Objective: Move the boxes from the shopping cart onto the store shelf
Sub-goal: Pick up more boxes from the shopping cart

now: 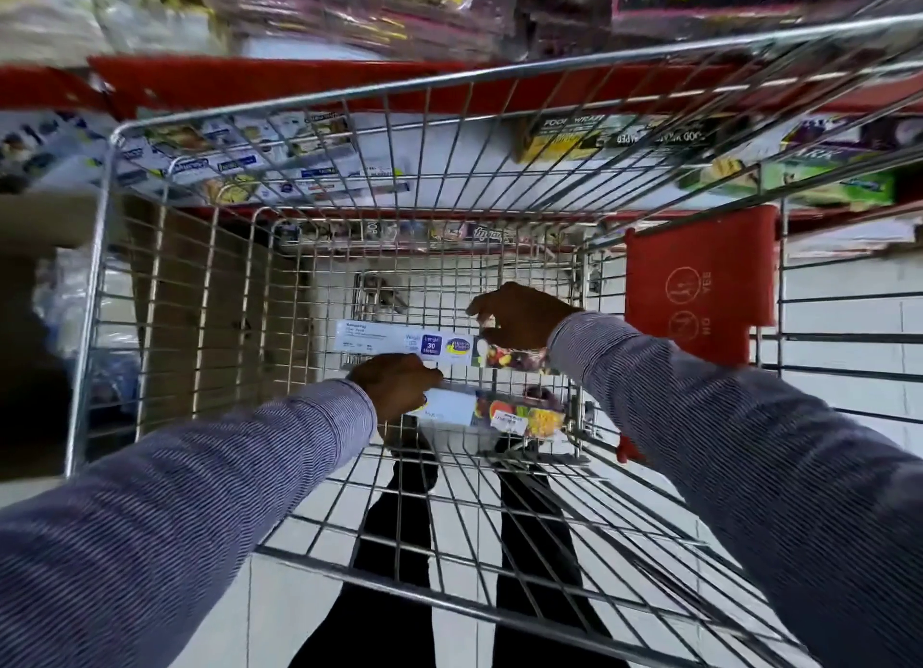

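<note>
plainly the step in hand is the pick-up: both hands are down inside the shopping cart, going for the last boxes on its wire floor, and nothing is on its way to the store shelf yet.

the left hand sits on the left end of the nearer box; its grip looks curled around that end, though the fingers are mostly hidden under the hand, so i cannot tell whether it has truly clenched. the right hand hovers at the right end of the farther box, its grip released, thumb and fingers spread in a pinch shape just above or just touching the carton.

two boxes show in the basket, lying flat and roughly parallel, one just beyond the other, near the end of the cart closest to the person. each is a long, slim white carton with blue print and a bright picture of fruit at the right end; the nearer one carries a small white sticker. they look like light roll-wrap cartons, easy to lift by one end, but prone to tilting.

next, i judge, the right grip needs to close on its box, then both cartons must be lifted clear of the wire rim and carried forward to the red-edged shelf, where similar white cartons lie stacked.
</note>
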A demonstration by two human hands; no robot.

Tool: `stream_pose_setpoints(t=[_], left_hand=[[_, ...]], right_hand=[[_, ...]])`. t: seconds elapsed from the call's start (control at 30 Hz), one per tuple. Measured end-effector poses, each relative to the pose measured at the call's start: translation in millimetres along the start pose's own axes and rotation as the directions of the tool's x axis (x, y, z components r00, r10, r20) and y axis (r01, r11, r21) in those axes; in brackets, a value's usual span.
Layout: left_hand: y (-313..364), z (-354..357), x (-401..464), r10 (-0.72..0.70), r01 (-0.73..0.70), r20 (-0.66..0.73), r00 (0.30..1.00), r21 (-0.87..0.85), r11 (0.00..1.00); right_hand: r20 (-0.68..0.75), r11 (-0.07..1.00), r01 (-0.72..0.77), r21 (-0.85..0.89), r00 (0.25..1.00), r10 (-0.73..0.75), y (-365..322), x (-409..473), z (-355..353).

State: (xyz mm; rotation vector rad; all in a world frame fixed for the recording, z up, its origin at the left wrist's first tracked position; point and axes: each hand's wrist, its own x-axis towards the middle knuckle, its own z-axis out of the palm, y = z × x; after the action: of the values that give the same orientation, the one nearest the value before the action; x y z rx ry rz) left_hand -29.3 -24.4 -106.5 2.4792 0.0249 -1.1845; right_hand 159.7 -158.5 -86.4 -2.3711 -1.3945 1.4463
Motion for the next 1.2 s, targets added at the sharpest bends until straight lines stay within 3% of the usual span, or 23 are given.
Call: stream_pose_setpoints(t=[0.17, 0.27, 0.33, 0.53, 0.67, 0.87, 1.0, 1.2], left_hand=[[3, 15, -2, 0.148, -0.134, -0.142, 0.979, 0.098, 0.986], [4, 23, 6, 0.134, -0.122, -0.032, 0.99, 0.249, 0.961], [8, 23, 10, 0.139, -0.121, -0.042, 0.989, 0.286, 0.95], [19, 13, 10, 0.072, -0.055, -0.046, 0.996, 0.301, 0.952], [23, -3, -2, 0.051, -0.038, -0.057, 0.997, 0.209, 0.977], [30, -42, -37, 0.005, 0.001, -0.174, 0.985, 0.029, 1.0], [29, -85, -73, 0.035, -0.023, -0.293, 0.956, 0.047, 0.999], [51, -184, -158, 0.128, 0.008, -0.563, 0.816, 0.232, 0.973]], right_hand=[[0.054, 0.993, 0.002, -0.12, 0.999, 0.005, -11, 1, 12], [0.054, 0.983, 0.019, -0.183, 0.998, -0.009, -16, 2, 23], [0.035, 0.974, 0.028, -0.225, 0.999, -0.02, -19, 2, 29], [-0.065, 0.975, -0.022, -0.222, 0.998, 0.008, -23, 4, 44], [-0.081, 0.977, -0.03, -0.212, 0.997, 0.013, -22, -3, 38], [-0.162, 0.976, 0.005, -0.219, 0.986, -0.042, -34, -38, -19], [-0.241, 0.964, 0.017, -0.264, 0.967, -0.083, -60, -75, -85], [-0.318, 0.895, 0.031, -0.444, 0.929, -0.19, -123, -157, -195]])
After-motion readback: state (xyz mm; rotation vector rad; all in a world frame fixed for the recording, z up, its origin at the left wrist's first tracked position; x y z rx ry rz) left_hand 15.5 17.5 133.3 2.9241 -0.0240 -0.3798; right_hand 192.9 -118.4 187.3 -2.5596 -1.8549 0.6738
